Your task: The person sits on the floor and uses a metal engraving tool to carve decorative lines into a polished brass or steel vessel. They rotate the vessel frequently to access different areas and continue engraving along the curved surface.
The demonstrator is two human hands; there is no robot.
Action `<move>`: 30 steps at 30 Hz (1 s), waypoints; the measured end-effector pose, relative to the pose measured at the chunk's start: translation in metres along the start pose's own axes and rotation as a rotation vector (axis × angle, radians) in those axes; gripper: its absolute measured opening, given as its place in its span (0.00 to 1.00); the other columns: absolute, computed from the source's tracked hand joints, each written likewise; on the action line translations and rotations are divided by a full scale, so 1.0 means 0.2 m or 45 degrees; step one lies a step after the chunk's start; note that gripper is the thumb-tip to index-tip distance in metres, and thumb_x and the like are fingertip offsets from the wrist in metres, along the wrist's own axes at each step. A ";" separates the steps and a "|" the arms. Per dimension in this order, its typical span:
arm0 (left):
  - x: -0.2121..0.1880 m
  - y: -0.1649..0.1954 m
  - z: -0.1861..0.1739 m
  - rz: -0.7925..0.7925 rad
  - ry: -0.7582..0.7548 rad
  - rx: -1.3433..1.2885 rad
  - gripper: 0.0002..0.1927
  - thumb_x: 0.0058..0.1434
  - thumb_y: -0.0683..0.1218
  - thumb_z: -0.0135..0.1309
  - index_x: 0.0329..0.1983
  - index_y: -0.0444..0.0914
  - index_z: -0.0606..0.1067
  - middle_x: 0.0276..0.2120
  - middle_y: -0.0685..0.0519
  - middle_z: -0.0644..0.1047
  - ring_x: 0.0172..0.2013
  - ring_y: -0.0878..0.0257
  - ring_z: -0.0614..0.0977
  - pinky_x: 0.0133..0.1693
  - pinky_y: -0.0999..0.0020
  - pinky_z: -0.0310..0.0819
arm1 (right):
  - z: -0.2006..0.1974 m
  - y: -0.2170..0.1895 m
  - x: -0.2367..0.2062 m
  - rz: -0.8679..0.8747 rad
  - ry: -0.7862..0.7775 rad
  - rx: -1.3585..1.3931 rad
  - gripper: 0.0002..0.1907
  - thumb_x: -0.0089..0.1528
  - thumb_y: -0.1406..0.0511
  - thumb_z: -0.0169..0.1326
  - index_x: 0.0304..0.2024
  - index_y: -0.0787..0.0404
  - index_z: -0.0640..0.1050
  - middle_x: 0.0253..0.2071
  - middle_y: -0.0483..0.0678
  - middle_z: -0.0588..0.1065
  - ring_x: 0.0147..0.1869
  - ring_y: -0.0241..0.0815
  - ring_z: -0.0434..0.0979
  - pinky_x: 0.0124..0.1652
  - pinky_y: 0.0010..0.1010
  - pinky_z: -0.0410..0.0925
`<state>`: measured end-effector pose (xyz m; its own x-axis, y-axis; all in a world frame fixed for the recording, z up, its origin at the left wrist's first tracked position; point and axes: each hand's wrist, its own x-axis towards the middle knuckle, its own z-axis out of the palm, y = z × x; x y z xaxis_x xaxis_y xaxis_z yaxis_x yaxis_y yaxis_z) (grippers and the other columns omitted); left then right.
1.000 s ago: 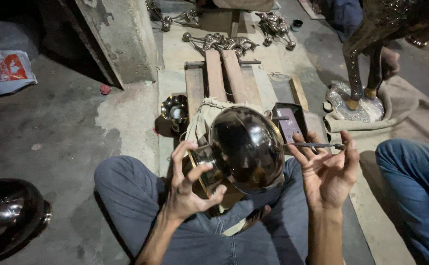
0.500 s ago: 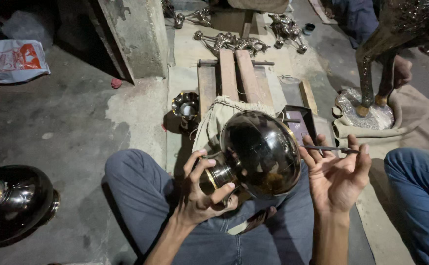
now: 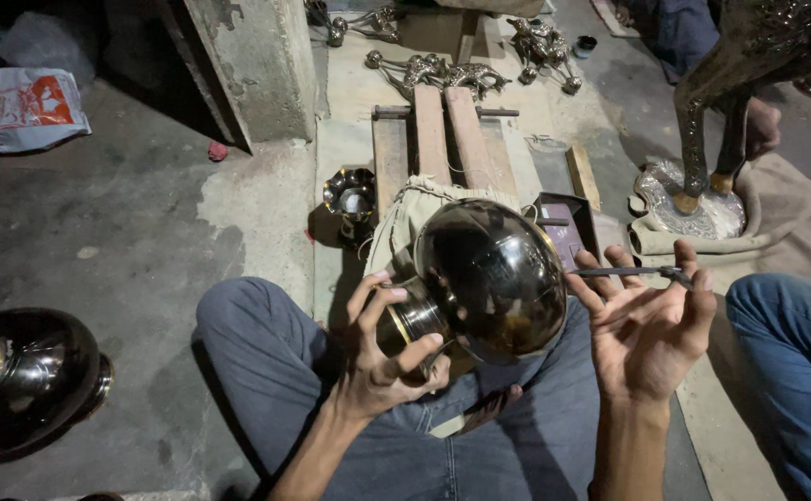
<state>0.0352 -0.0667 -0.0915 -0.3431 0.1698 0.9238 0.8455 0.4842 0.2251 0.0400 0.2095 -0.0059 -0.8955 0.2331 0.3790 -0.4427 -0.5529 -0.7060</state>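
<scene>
**Round metal pot held in the lap, thin tool at its side**

Nearest: person seated on the floor, legs folded, jeans. Left hand wraps the neck of a dark polished metal pot; fingers curled round the banded collar, thumb across its mouth end. The pot lies tilted over the lap, rounded belly up and toward the camera, resting on a piece of pale cloth.

Right hand is just beside the belly, palm up, fingers spread and loosely fanned; a thin metal tool is pinched near the fingertips, its point toward the pot's right flank. Cannot tell whether the tip touches the surface.

Judgement on doing this step well: the left-hand hold on the neck should stay firm so the slick curved belly does not roll; the tool wants a closer, steadier pinch than the open fan shown, with its tip meeting the curve squarely so it does not skid.

Further out: a second dark pot on the floor at the left edge. A small fluted metal cup beyond the left knee. A dark shallow tray behind the pot. Wooden planks ahead, small metal figures past them. A tall metal animal figure on a base, far right, with another person's leg beside.
</scene>
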 end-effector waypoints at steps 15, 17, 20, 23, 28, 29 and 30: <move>-0.12 0.07 0.02 0.186 0.082 0.141 0.21 0.60 0.51 0.68 0.49 0.63 0.70 0.58 0.54 0.59 0.67 0.47 0.57 0.64 0.31 0.70 | -0.04 0.00 -0.04 0.056 0.029 0.102 0.38 0.68 0.43 0.59 0.69 0.52 0.59 0.57 0.60 0.62 0.61 0.59 0.69 0.64 0.54 0.73; -0.13 0.07 0.02 0.199 0.088 0.163 0.20 0.60 0.51 0.67 0.49 0.63 0.70 0.57 0.53 0.58 0.67 0.46 0.57 0.62 0.32 0.68 | -0.04 0.00 -0.04 0.055 0.024 0.108 0.38 0.68 0.43 0.59 0.68 0.53 0.61 0.57 0.60 0.62 0.63 0.60 0.70 0.64 0.54 0.73; -0.14 0.07 0.02 0.189 0.095 0.160 0.20 0.60 0.52 0.67 0.48 0.65 0.69 0.57 0.54 0.58 0.66 0.47 0.58 0.62 0.32 0.68 | -0.04 0.01 -0.04 0.061 -0.006 0.131 0.35 0.68 0.43 0.59 0.65 0.54 0.63 0.56 0.59 0.64 0.61 0.59 0.70 0.62 0.53 0.73; -0.15 0.07 0.02 0.203 0.082 0.172 0.21 0.60 0.51 0.67 0.47 0.66 0.69 0.56 0.54 0.58 0.66 0.47 0.58 0.62 0.32 0.68 | -0.04 0.01 -0.04 0.063 -0.025 0.150 0.33 0.67 0.44 0.58 0.63 0.55 0.64 0.54 0.58 0.65 0.61 0.59 0.70 0.62 0.52 0.72; -0.16 0.07 0.02 0.218 0.108 0.129 0.21 0.59 0.51 0.66 0.48 0.66 0.70 0.56 0.54 0.58 0.66 0.47 0.58 0.62 0.31 0.69 | -0.04 0.01 -0.05 0.079 -0.033 0.178 0.32 0.68 0.44 0.57 0.62 0.55 0.64 0.53 0.58 0.66 0.60 0.58 0.70 0.63 0.53 0.72; -0.16 0.07 0.02 0.231 0.106 0.159 0.21 0.60 0.50 0.66 0.48 0.67 0.70 0.56 0.53 0.58 0.67 0.46 0.58 0.61 0.31 0.69 | -0.03 0.01 -0.05 0.084 -0.028 0.178 0.32 0.68 0.43 0.58 0.62 0.54 0.64 0.53 0.57 0.65 0.60 0.58 0.70 0.65 0.54 0.72; -0.16 0.07 0.02 0.232 0.105 0.178 0.21 0.60 0.51 0.66 0.49 0.67 0.70 0.56 0.53 0.58 0.67 0.46 0.57 0.61 0.31 0.69 | -0.03 0.00 -0.05 0.089 -0.023 0.180 0.32 0.69 0.43 0.58 0.62 0.54 0.64 0.53 0.57 0.65 0.60 0.58 0.69 0.65 0.55 0.72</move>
<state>0.0562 -0.0622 -0.1197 -0.1505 0.1970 0.9688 0.8237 0.5668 0.0126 0.0490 0.2111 -0.0141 -0.9223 0.1764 0.3439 -0.3677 -0.6746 -0.6400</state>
